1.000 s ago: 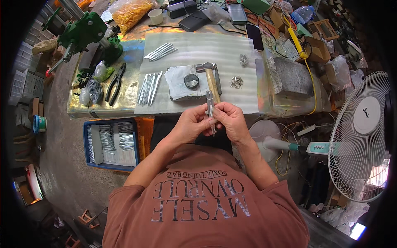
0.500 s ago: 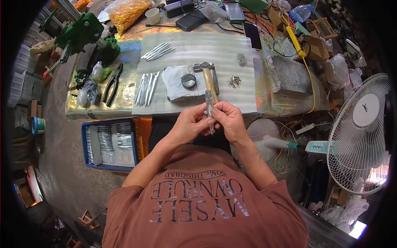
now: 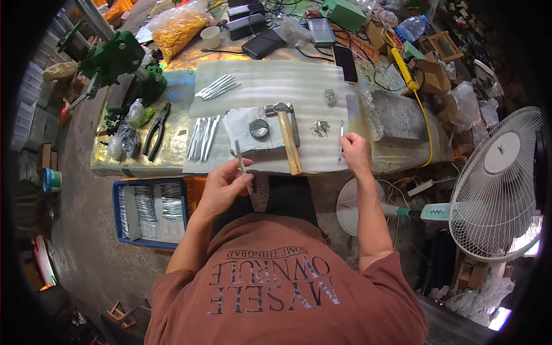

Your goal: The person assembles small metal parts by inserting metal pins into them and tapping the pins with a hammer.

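Observation:
My left hand [image 3: 225, 183] is closed on a thin grey metal strip [image 3: 238, 149], which stands up from the fingers at the mat's front edge. Farther right, my right hand [image 3: 356, 154] pinches a slim silver metal piece [image 3: 342, 131] over the mat's right side; its exact kind is too small to tell. Between the hands a hammer [image 3: 290, 144] with a wooden handle rests on a dark block [image 3: 270, 150]. White paper [image 3: 237, 123] and a small round dark tin [image 3: 259, 129] also lie on the block. A little pile of small metal pins [image 3: 320, 128] is near my right hand.
Silver metal strips lie in two groups, one nearer [image 3: 202, 138] and one farther [image 3: 218, 87], on the white foam mat [image 3: 270, 80]. Pliers [image 3: 156, 132] and a green press [image 3: 118, 54] are left. A stone block [image 3: 399, 115] and a fan [image 3: 494, 184] stand right; a blue box [image 3: 150, 238] sits below.
My hands, together half a second ago around a metal piece by the hammer handle, have parted. The left has moved left with a strip, the right to the right with a slim piece.

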Demonstrator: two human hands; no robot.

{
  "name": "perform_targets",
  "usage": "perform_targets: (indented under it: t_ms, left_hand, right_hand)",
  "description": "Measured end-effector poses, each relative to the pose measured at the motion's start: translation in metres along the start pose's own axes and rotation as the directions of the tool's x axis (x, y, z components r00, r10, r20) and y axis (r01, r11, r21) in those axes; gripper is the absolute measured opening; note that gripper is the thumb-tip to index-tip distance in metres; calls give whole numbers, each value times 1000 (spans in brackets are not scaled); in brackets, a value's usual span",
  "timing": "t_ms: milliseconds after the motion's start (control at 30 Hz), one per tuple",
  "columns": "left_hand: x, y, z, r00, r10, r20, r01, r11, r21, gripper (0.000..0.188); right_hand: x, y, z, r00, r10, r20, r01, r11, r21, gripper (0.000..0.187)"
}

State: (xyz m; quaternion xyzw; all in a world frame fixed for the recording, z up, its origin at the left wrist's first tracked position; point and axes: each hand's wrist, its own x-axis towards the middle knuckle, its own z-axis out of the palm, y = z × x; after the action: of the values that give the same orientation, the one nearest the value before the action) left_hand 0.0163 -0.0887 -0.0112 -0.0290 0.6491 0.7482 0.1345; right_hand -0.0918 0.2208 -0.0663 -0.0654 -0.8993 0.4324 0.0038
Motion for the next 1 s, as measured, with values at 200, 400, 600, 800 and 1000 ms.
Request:
perform_targets:
  t_ms: [200, 400, 600, 800, 1000]
  left_hand:
    - [3, -6, -46, 938, 145, -314, -11, 921, 390, 19]
    - [14, -6, -75, 856, 338, -391, 142, 573, 807, 19]
    - [28, -9, -76, 873, 355, -334, 188, 386, 903, 15]
    - [43, -11, -70, 893, 350, -282, 219, 208, 953, 14]
    - [48, -19, -74, 891, 381, -248, 200, 161, 966, 12]
  right_hand:
    - [9, -4, 2, 996, -66, -60, 36, 911, -411, 24]
    - [5, -6, 5, 996, -58, -68, 24, 908, -417, 25]
    - [0, -1, 6, 988, -101, -114, 61, 948, -313, 24]
    - [-1, 2, 8, 985, -130, -114, 86, 940, -331, 23]
    - [-1, 4, 9, 984, -133, -117, 90, 944, -318, 22]
